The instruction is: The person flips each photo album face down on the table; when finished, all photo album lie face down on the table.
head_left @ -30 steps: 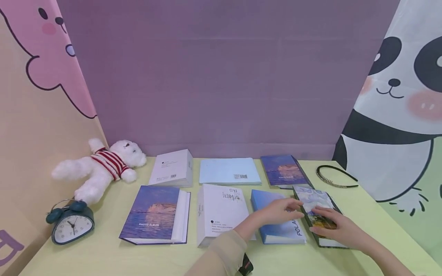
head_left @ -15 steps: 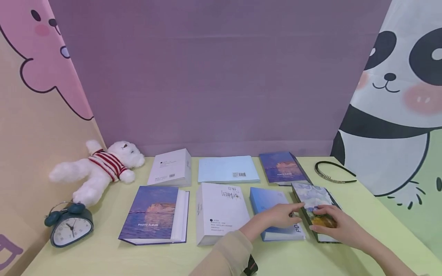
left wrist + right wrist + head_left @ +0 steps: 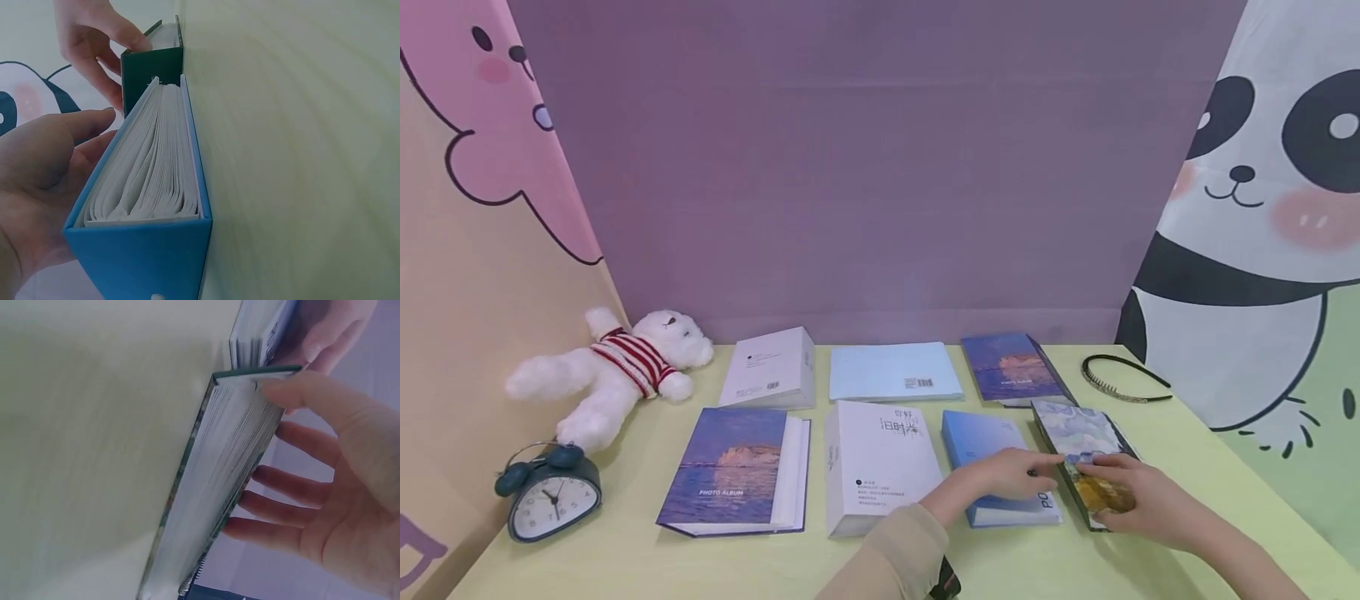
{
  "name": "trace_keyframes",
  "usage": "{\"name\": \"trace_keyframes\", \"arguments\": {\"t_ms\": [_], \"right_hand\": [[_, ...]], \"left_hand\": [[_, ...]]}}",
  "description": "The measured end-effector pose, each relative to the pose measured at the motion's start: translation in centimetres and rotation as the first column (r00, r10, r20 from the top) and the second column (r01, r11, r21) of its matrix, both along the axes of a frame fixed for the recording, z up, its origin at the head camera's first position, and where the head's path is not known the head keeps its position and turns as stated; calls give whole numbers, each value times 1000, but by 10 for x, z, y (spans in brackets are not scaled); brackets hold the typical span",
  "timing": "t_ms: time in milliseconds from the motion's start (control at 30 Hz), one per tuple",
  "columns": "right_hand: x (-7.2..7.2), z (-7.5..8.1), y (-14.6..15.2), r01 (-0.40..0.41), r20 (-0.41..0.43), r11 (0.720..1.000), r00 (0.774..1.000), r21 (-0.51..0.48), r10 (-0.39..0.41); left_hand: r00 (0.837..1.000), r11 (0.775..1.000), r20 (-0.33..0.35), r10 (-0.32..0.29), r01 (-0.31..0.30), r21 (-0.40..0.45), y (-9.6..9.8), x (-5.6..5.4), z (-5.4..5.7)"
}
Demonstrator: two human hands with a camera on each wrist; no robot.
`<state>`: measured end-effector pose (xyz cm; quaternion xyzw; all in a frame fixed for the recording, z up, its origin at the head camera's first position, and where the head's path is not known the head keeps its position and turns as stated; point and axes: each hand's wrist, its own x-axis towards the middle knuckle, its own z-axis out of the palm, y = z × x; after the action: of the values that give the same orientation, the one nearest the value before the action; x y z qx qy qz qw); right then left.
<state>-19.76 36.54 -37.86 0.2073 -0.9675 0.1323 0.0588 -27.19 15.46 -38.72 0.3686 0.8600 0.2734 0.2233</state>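
A mauve backdrop (image 3: 880, 183) stands behind a pale yellow table (image 3: 700, 571) where albums (image 3: 883, 458) lie in two rows. The painted album (image 3: 1078, 429) is at the right end of the front row, the right hand (image 3: 1157, 500) resting on its cover with fingers spread and thumb at the near edge. The left hand (image 3: 1003, 475) is over the blue album (image 3: 981, 435) beside it, index finger stretched to the painted album's left edge, though whether it touches I cannot tell

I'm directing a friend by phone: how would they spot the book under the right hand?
On the pale yellow table, find the front row of four books. The painted book is its rightmost, touched by the right hand. Its cover shows a cloudy sky over a golden patch, with a dark green spine, unlike the blue book beside it.
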Motion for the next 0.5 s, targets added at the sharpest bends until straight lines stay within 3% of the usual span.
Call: {"name": "trace_keyframes", "arguments": {"t_ms": [233,500], "right_hand": [[-2,5,-7,43,16,996,999,73,-45],[-1,6,-7,25,-24,997,999,75,-23]], "left_hand": [[1000,999,6,-9,9,32,-2,1,0],[1000,999,-19,-17,18,34,-8,1,3]]}}
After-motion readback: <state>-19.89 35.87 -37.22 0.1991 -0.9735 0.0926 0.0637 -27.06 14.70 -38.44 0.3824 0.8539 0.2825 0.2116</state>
